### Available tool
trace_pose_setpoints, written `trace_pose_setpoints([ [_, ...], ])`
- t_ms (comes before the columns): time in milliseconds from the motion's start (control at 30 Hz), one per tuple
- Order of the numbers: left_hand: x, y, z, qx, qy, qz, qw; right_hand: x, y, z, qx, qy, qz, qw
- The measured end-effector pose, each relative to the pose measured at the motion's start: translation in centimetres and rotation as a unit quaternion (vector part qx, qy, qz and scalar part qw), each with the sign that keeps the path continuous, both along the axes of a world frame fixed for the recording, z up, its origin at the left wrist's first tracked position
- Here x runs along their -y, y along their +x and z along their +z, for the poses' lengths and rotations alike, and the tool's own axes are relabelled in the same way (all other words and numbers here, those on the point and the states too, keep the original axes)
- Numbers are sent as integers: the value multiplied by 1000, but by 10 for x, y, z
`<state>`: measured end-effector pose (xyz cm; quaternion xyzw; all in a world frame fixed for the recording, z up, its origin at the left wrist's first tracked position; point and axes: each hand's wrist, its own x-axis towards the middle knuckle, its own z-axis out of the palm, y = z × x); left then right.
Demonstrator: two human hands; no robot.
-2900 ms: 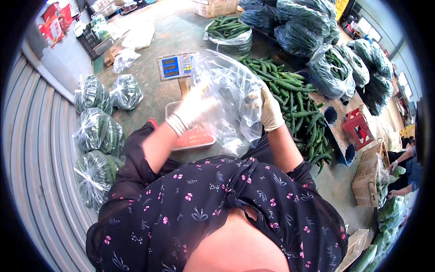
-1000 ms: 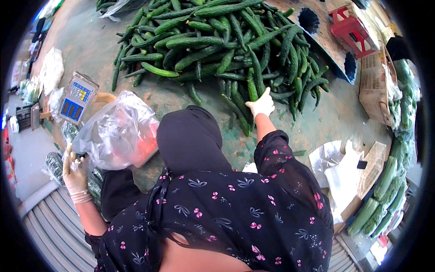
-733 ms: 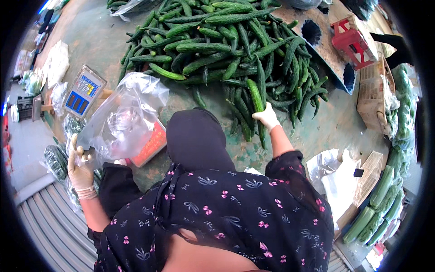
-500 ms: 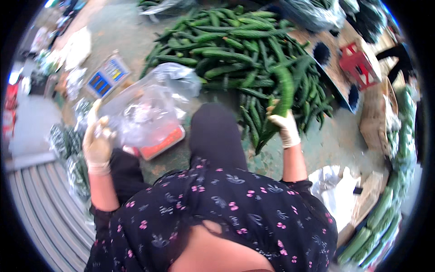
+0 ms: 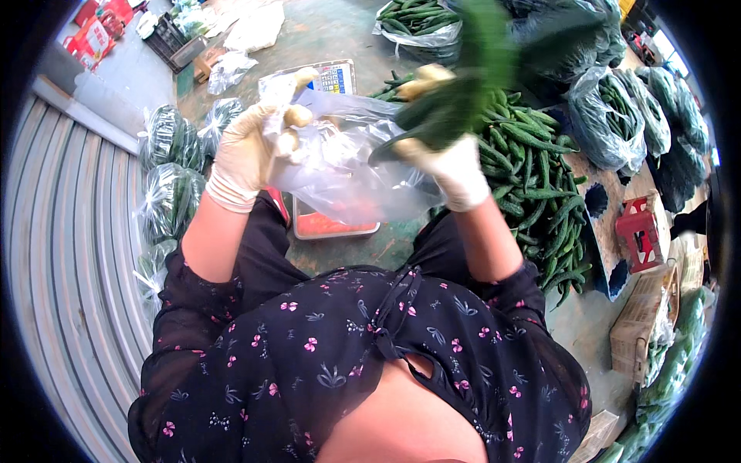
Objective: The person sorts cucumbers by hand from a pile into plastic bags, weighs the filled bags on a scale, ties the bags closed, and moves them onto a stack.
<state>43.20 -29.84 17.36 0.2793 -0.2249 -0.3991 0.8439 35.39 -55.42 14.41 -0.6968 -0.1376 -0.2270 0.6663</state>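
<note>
My left hand (image 5: 245, 158), in a pale glove, is closed on the edge of a clear plastic bag (image 5: 347, 174). The bag hangs open to the right, between my hands. Gripped in my gloved right hand (image 5: 457, 176) are long green cucumbers (image 5: 480, 65), smeared by motion and raised at the bag's right side. How many there are I cannot tell. Whether their lower ends are inside the bag is also unclear. To the right of that hand lies a big heap of loose cucumbers (image 5: 532, 208) on the floor.
Beneath the bag stands a scale with a keypad (image 5: 336, 77) and a red-orange platform (image 5: 328, 225). Filled bags (image 5: 171, 201) line the left, beside a ribbed metal shutter (image 5: 73, 231). More bagged cucumbers (image 5: 610, 116), a red crate (image 5: 642, 234) and a woven basket (image 5: 642, 328) stand on the right.
My right hand has lifted the cucumbers off the heap and swung them left to the bag. My left hand has raised the bag and drawn it closer. The view has turned left.
</note>
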Motion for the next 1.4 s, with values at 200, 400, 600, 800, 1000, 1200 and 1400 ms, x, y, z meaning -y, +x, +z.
trace_pose_setpoints([
  [200, -79, 29, 13, 16, -65, 87, 994, -41, 51, -131, -5, -489, 43, 871],
  [400, -131, 48, -56, -3, 142, 140, 980, -55, 52, -179, -301, -537, 77, 784],
  [600, -114, 58, -105, -41, 266, 189, 944, -25, 58, -211, -402, -418, 68, 812],
  [800, -82, 67, -143, -82, 114, 172, 975, 60, 31, -280, -351, 536, 294, 709],
  [1000, -83, 93, -148, -88, 74, 145, 983, 114, 16, -368, -412, 584, -190, 673],
  [1200, -82, 101, -152, -102, 76, 149, 981, 140, 51, -418, -411, 555, -402, 601],
  [1400, -83, 104, -154, -82, 94, 146, 981, 142, 52, -453, -293, 608, -444, 590],
])
